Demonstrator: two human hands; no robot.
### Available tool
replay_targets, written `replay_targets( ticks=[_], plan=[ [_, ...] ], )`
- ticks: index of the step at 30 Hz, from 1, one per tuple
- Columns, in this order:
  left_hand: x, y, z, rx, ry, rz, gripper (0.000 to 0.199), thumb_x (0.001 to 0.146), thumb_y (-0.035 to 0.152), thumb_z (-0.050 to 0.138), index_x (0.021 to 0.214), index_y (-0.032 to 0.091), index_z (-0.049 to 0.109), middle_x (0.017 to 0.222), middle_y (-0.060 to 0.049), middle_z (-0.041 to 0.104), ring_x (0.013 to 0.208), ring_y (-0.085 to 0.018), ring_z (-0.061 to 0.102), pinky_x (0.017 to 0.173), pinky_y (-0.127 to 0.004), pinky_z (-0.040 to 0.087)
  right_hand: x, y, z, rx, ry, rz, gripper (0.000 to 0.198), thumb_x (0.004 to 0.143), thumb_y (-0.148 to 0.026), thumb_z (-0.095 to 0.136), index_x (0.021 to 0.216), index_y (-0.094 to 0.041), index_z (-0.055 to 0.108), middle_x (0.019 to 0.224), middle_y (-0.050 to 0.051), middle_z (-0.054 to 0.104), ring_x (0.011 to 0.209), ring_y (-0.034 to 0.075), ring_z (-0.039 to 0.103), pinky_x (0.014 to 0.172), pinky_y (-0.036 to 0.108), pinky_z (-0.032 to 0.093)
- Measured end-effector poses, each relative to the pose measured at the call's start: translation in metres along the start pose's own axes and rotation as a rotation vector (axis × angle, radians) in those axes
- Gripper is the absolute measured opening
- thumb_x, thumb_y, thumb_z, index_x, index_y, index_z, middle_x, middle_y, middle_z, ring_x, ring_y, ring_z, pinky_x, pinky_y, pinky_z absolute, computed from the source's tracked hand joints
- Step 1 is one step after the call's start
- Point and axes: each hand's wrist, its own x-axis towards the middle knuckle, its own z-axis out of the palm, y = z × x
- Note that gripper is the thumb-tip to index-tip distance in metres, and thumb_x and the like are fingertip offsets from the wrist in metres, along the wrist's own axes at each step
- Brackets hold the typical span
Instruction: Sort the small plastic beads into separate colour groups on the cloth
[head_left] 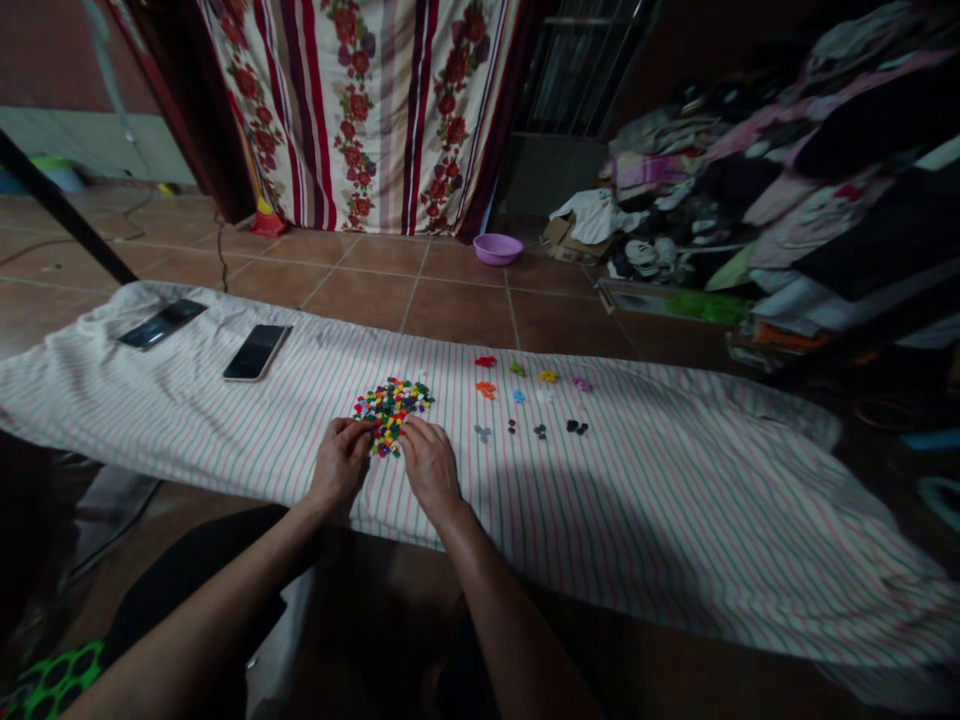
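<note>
A mixed pile of tiny coloured pieces [390, 405] lies on a striped cloth [337, 365]. At its left edge is my left hand [343, 462], closed with thumb and fingers drawn together; what is between them is too small to name. My right hand [433, 462] touches the near right side of the pile, its fingers bent and close together, fingertips among the pieces. To the right sit small single-colour groups: red pieces [486, 361], green [517, 369], yellow [548, 377], purple [582, 384], orange [486, 390], blue [519, 397], grey [482, 433] and black [577, 427].
Two phones, one a dark phone [257, 353] and the other a flat dark phone [163, 324], lie at the cloth's left. Beyond the cloth are a tiled floor [367, 285], a purple basin [498, 249], a floral curtain [390, 120] and heaped clothes [720, 180].
</note>
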Motion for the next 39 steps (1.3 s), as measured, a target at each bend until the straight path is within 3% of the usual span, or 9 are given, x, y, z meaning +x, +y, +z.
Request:
replay_targets(
  ticks=[6,12,19,25,31,39],
  plan=[
    [0.007,0.004,0.0,0.052,-0.05,0.055,0.029,0.087,0.033,0.045,0.095,0.02,0.069,0.093,-0.006,0.055,0.086,-0.016,0.06,0.081,-0.032,0.052,0.0,0.001,0.002,-0.022,0.028,0.025,0.032,0.094,-0.013,0.039,0.114,-0.015,0.064,0.119,0.01,0.064,0.11,0.02,0.055,0.098,0.036,0.044],
    [0.029,0.021,0.009,0.274,-0.121,0.149,0.028,0.09,0.033,0.045,0.098,0.022,0.069,0.095,-0.005,0.058,0.084,-0.016,0.06,0.075,-0.029,0.049,0.0,0.002,0.004,-0.043,0.05,0.074,0.038,0.09,-0.005,0.036,0.117,-0.014,0.061,0.119,0.013,0.062,0.116,0.021,0.051,0.099,0.038,0.041],
    [0.069,0.054,0.032,0.522,-0.366,0.353,0.028,0.089,0.027,0.047,0.11,0.029,0.066,0.104,-0.006,0.057,0.088,-0.018,0.058,0.069,-0.027,0.045,0.001,-0.001,0.001,-0.018,0.127,0.165,0.035,0.089,-0.006,0.035,0.108,-0.013,0.063,0.108,0.014,0.062,0.106,0.023,0.053,0.094,0.039,0.044],
    [0.086,0.064,0.039,0.613,-0.521,0.453,0.02,0.085,0.024,0.053,0.096,0.027,0.069,0.098,-0.006,0.057,0.093,-0.019,0.055,0.073,-0.027,0.045,0.0,0.0,0.002,-0.021,0.126,0.16,0.035,0.089,-0.008,0.035,0.109,-0.014,0.063,0.108,0.014,0.062,0.106,0.023,0.053,0.093,0.04,0.045],
    [0.094,0.059,0.043,0.662,-0.547,0.528,0.018,0.086,0.023,0.051,0.087,0.023,0.069,0.094,-0.006,0.059,0.091,-0.019,0.056,0.069,-0.025,0.044,0.0,0.0,0.002,-0.014,0.133,0.161,0.033,0.089,-0.01,0.037,0.11,-0.014,0.063,0.109,0.013,0.062,0.108,0.022,0.053,0.094,0.039,0.045],
    [0.099,0.048,0.042,0.574,-0.497,0.433,0.024,0.084,0.023,0.051,0.098,0.025,0.07,0.098,-0.004,0.06,0.084,-0.014,0.06,0.073,-0.023,0.047,0.002,0.003,0.003,0.025,0.126,0.159,0.032,0.087,-0.008,0.039,0.107,-0.016,0.063,0.106,0.011,0.064,0.106,0.021,0.054,0.094,0.038,0.044]
  ],
)
